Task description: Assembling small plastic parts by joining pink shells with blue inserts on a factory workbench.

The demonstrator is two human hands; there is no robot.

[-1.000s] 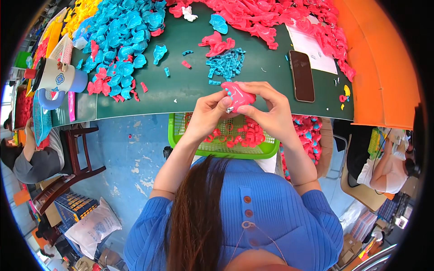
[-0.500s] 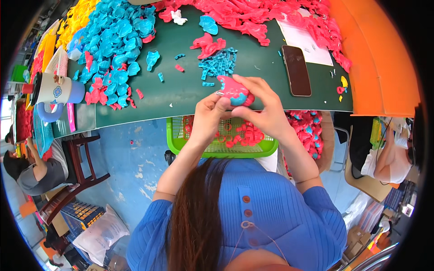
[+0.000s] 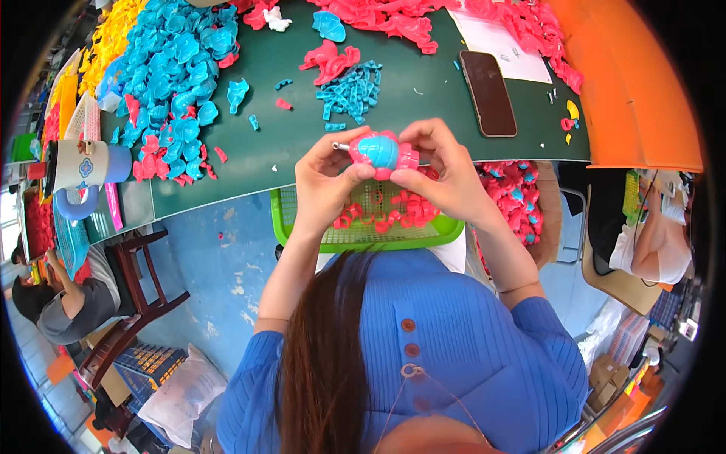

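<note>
My feed shows a dark green table (image 3: 287, 155) over a scuffed blue floor (image 3: 215, 272). Blue pieces (image 3: 170, 68), pink pieces (image 3: 378, 19) and a phone (image 3: 488, 94) lie on it; forearms (image 3: 518, 261) partly hide a green basket (image 3: 279, 216). Left hand (image 3: 321, 180) and right hand (image 3: 445, 172) both pinch a pink-and-blue toy (image 3: 378, 151) at the table's near edge.

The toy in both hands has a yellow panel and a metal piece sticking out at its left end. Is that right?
The head view shows the panel is blue, not yellow. The left hand and right hand hold the toy, with the metal piece at its left end.
</note>
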